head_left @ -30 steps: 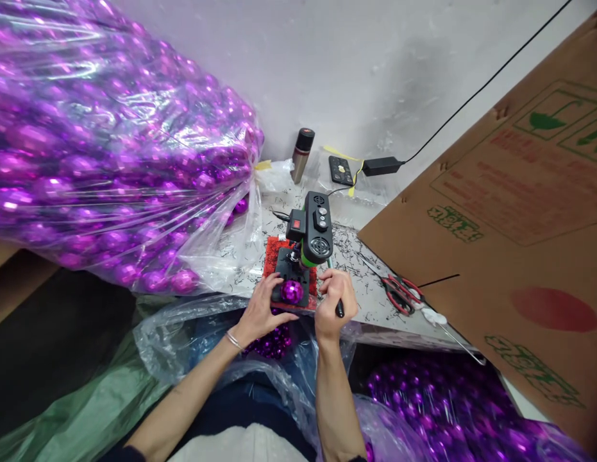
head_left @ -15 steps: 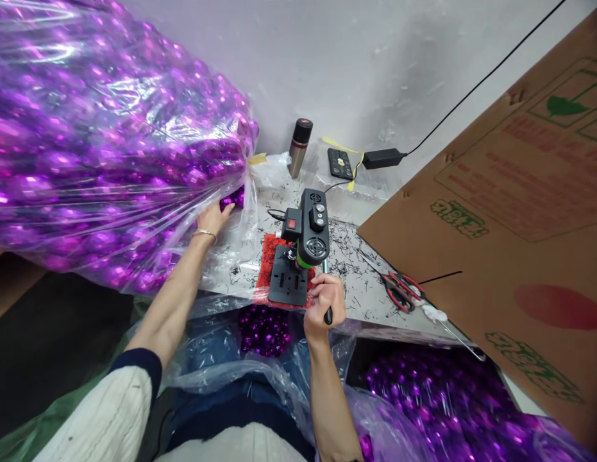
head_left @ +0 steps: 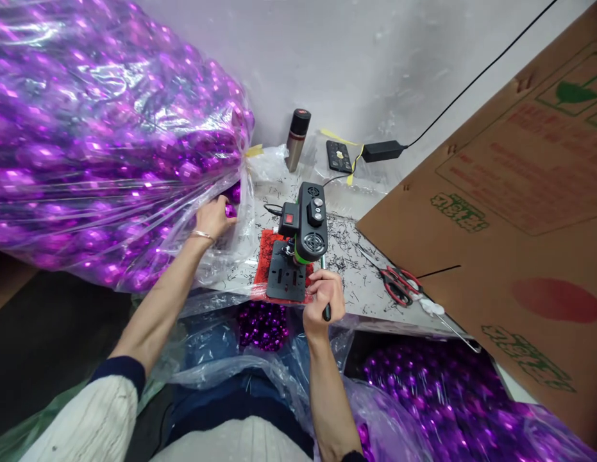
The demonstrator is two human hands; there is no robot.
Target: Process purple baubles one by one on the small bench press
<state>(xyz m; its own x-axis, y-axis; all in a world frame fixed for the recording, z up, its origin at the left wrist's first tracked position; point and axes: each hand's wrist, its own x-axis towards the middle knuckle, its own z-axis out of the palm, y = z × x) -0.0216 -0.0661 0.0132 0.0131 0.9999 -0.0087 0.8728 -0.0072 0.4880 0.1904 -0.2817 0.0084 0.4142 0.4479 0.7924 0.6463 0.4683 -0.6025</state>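
Observation:
My left hand (head_left: 215, 218) is at the opening of a big clear plastic bag (head_left: 110, 128) full of shiny purple balls. Its fingers are closed around a small purple ball (head_left: 230, 210). More purple shows just behind it inside the bag. My right hand (head_left: 326, 298) wraps round the black-ended lever (head_left: 326, 313) of a small black tabletop machine (head_left: 313, 218). This machine has round vents, knobs and a red switch, and its slotted black base plate (head_left: 285, 276) rests on a red mat (head_left: 263, 256).
Black clippings litter the white table (head_left: 346, 282). Red-handled scissors (head_left: 399, 284) lie beside a large cardboard box (head_left: 510, 224). A flask (head_left: 297, 138), a black phone-like slab (head_left: 338, 156) and a power adapter (head_left: 383, 151) are at the back. More purple balls (head_left: 437, 391) fill plastic at lower right.
My left hand has drawn slightly back, and a purple ball now shows between its fingers. My right hand stays on the lever. The whole view has shifted a little.

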